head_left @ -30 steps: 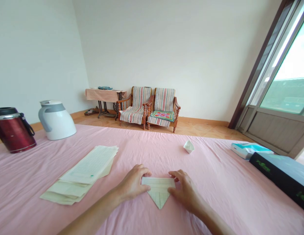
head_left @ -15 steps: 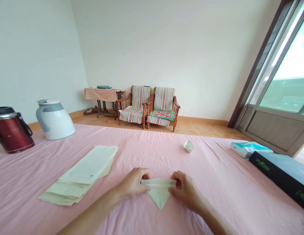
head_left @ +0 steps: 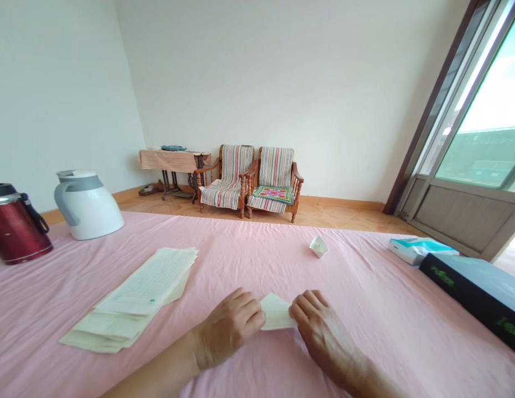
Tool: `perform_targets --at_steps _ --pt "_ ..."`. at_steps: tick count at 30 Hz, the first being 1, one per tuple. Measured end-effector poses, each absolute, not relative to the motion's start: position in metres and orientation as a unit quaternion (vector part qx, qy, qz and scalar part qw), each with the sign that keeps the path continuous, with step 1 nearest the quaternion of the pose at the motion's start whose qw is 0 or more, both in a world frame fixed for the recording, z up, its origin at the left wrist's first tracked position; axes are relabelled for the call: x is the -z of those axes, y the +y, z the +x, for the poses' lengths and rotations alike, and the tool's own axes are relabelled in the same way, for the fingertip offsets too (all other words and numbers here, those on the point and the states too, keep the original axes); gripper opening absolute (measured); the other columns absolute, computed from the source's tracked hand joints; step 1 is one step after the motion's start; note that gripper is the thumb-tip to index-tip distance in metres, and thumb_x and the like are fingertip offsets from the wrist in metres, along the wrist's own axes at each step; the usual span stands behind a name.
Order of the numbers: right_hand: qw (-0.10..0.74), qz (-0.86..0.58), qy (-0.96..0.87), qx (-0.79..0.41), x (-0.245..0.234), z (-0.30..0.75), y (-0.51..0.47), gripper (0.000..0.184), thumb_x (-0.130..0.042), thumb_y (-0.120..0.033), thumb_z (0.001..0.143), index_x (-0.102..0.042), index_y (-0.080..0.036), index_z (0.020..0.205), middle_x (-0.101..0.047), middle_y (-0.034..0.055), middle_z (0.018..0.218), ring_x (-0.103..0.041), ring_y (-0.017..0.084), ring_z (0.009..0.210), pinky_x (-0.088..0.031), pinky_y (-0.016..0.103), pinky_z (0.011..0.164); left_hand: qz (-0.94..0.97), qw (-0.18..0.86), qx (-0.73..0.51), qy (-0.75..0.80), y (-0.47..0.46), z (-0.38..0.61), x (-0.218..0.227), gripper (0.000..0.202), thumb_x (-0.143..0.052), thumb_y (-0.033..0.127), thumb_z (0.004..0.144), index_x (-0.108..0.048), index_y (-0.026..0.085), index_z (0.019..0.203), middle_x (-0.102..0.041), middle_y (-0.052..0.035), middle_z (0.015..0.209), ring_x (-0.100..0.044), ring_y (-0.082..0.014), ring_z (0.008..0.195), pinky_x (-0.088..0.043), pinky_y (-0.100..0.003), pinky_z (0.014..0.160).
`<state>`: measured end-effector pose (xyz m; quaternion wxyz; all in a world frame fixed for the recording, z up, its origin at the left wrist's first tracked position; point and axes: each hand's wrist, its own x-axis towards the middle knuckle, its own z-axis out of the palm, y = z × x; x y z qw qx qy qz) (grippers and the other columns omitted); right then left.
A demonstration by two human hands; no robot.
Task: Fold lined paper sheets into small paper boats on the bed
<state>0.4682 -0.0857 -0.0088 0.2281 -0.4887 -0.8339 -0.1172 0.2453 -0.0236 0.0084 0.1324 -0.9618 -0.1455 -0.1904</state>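
Observation:
A small folded piece of pale gridded paper (head_left: pixel 276 311) rests on the pink tablecloth (head_left: pixel 365 309) near the front edge. My left hand (head_left: pixel 229 330) pinches its left side with curled fingers. My right hand (head_left: pixel 321 331) pinches its right side, fingers bent over the edge. Only the middle of the paper shows between the two hands. A finished white paper boat (head_left: pixel 318 246) stands farther back on the cloth, out of reach of both hands.
A stack of gridded paper sheets (head_left: pixel 136 296) lies to the left. A white kettle (head_left: pixel 86 204) and a red thermos (head_left: pixel 14 224) stand at the far left. A teal box (head_left: pixel 415 250) and a dark box (head_left: pixel 477 293) sit at the right. Two striped armchairs (head_left: pixel 251 182) stand beyond.
The flat triangle of paper has been lifted and folded up; both hands have closed in on it from the sides, and its downward point no longer shows.

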Motion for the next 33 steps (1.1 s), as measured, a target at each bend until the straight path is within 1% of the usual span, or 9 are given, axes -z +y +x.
perform_targets --at_steps 6,12,14,19,22,24,27,29,33 --pt "0.238 -0.522 -0.816 0.075 0.019 0.466 -0.093 0.018 -0.053 -0.002 0.080 -0.056 -0.020 0.079 -0.057 0.0019 0.081 -0.047 0.019 0.075 -0.034 0.032 0.071 -0.978 0.094 0.123 -0.136 -0.028 0.245 -0.010 0.020 -0.045 0.012 0.095 -0.052 0.017 0.077 -0.057 -0.0023 0.077 -0.048 -0.0167 0.070 -0.038 -0.029 0.065" --pt "0.272 -0.533 -0.800 0.041 0.027 0.466 -0.092 0.018 -0.056 -0.007 0.082 -0.059 -0.021 0.071 -0.058 0.0003 0.075 -0.049 0.017 0.073 -0.034 0.030 0.068 -0.979 0.074 0.108 -0.155 -0.032 0.242 -0.006 0.020 -0.044 0.007 0.092 -0.053 0.018 0.078 -0.057 -0.0026 0.079 -0.050 -0.0177 0.072 -0.039 -0.030 0.068" --pt "0.290 -0.559 -0.776 0.007 0.026 0.469 -0.093 0.018 -0.057 -0.008 0.082 -0.061 -0.021 0.070 -0.059 -0.0002 0.075 -0.051 0.017 0.074 -0.034 0.029 0.068 -0.975 0.024 0.117 -0.189 -0.033 0.240 -0.003 0.019 -0.047 0.003 0.088 -0.052 0.018 0.077 -0.056 -0.0024 0.080 -0.051 -0.0175 0.075 -0.040 -0.029 0.069" --pt "0.329 -0.629 -0.698 -0.097 0.026 0.479 -0.092 0.019 -0.056 -0.010 0.077 -0.062 -0.022 0.064 -0.060 -0.0021 0.071 -0.056 0.016 0.074 -0.036 0.030 0.073 -0.911 -0.163 0.197 -0.323 -0.031 0.237 0.001 0.020 -0.051 -0.003 0.075 -0.054 0.017 0.072 -0.054 0.0002 0.079 -0.053 -0.0151 0.081 -0.039 -0.023 0.071" --pt "0.348 -0.638 -0.672 -0.143 0.030 0.482 -0.090 0.019 -0.054 -0.013 0.075 -0.060 -0.021 0.059 -0.059 -0.0017 0.068 -0.056 0.016 0.070 -0.037 0.029 0.069 -0.871 -0.237 0.210 -0.375 -0.026 0.237 0.002 0.016 -0.055 0.002 0.073 -0.054 0.016 0.064 -0.052 0.0015 0.074 -0.053 -0.0134 0.075 -0.037 -0.021 0.066" --pt "0.360 -0.639 -0.662 -0.155 0.031 0.482 -0.088 0.017 -0.054 -0.014 0.073 -0.059 -0.021 0.059 -0.059 -0.0013 0.067 -0.056 0.016 0.068 -0.037 0.027 0.066 -0.857 -0.263 0.210 -0.390 -0.022 0.237 0.003 0.013 -0.057 0.006 0.072 -0.055 0.016 0.064 -0.051 0.0020 0.074 -0.053 -0.0127 0.072 -0.037 -0.021 0.064" --pt "0.358 -0.650 -0.653 -0.151 0.031 0.480 -0.087 0.015 -0.055 -0.017 0.074 -0.060 -0.021 0.060 -0.059 -0.0013 0.067 -0.056 0.015 0.066 -0.037 0.026 0.064 -0.851 -0.271 0.209 -0.399 -0.019 0.238 0.005 0.010 -0.058 0.010 0.073 -0.057 0.016 0.064 -0.051 0.0022 0.074 -0.053 -0.0127 0.071 -0.036 -0.021 0.063" --pt "0.351 -0.659 -0.649 -0.144 0.030 0.479 -0.086 0.018 -0.054 -0.020 0.077 -0.059 -0.021 0.059 -0.058 -0.0012 0.065 -0.055 0.015 0.064 -0.037 0.026 0.062 -0.849 -0.272 0.209 -0.402 -0.018 0.238 0.006 0.011 -0.059 0.013 0.073 -0.057 0.016 0.063 -0.051 0.0020 0.073 -0.053 -0.0130 0.070 -0.036 -0.021 0.062" --pt "0.340 -0.673 -0.643 -0.134 0.029 0.478 -0.085 0.024 -0.053 -0.025 0.080 -0.057 -0.021 0.057 -0.057 -0.0013 0.063 -0.054 0.014 0.061 -0.035 0.025 0.060 -0.841 -0.278 0.207 -0.414 -0.018 0.238 0.006 0.017 -0.059 0.021 0.079 -0.058 0.016 0.062 -0.051 0.0014 0.072 -0.053 -0.0133 0.069 -0.036 -0.021 0.062"
